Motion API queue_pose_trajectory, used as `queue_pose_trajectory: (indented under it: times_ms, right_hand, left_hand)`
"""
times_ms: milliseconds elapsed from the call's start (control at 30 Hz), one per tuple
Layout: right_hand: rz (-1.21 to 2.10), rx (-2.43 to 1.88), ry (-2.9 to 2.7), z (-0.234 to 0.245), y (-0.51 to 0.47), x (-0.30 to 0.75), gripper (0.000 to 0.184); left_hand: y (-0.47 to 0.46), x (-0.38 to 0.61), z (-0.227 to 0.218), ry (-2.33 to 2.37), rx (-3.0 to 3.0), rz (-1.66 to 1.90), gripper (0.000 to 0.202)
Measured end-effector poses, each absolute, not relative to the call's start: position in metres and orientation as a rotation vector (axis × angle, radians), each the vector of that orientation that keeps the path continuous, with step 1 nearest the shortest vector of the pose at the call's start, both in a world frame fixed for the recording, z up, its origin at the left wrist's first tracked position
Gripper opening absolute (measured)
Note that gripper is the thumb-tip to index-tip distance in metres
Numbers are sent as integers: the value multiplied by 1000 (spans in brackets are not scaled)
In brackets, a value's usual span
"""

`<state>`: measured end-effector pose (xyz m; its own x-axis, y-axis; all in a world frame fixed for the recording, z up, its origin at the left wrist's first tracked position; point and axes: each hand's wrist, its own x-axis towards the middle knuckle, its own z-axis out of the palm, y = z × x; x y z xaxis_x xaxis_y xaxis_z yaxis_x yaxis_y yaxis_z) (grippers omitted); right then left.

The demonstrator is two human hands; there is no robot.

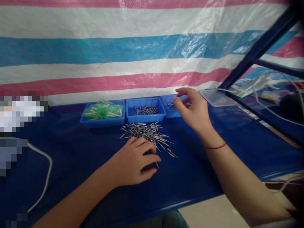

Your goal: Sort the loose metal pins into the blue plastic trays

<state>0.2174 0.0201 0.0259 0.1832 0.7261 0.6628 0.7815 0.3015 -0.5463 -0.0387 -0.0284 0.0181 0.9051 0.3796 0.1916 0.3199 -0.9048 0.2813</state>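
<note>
A heap of thin metal pop rivets [144, 130] lies loose on the dark blue table. Over its near edge is my left hand [137, 161], palm down with fingers spread; one or two rivets show beneath and between the fingertips. My right hand [193, 109] is raised in front of the right blue bin [174, 113], thumb and fingers apart, with nothing visible in it. That bin holds some rivets and is partly covered by the hand. Beside it, the middle blue bin [144, 119] contains a small layer of rivets [148, 110].
At the left of the row, a blue bin [104, 123] holds green plastic bags [102, 110] with pale pieces. A clear plastic lid or tray [218, 98] lies to the right. A white cable [49, 167] curves at left. Striped sheeting [118, 50] hangs behind; a dark metal frame [261, 47] slants at right.
</note>
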Motion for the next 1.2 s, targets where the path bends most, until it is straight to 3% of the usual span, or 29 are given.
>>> queue_pose_trajectory:
  times_ms: [300, 533, 900, 1200]
  right_hand:
    - [154, -1239, -1944, 41, -8, 181, 20]
    - [620, -1111, -2081, 47, -20, 168, 28]
    - [1100, -1025, -1921, 24, -18, 154, 30]
    - [1329, -1053, -1679, 21, -17, 148, 26]
  left_hand:
    - [-26, -34, 9, 546, 3009, 386, 12]
    - [-21, -41, 21, 769, 2986, 759, 16]
    - [-14, -44, 25, 1011, 2203, 1019, 7]
    - [-11, -40, 17, 1062, 1707, 1049, 13]
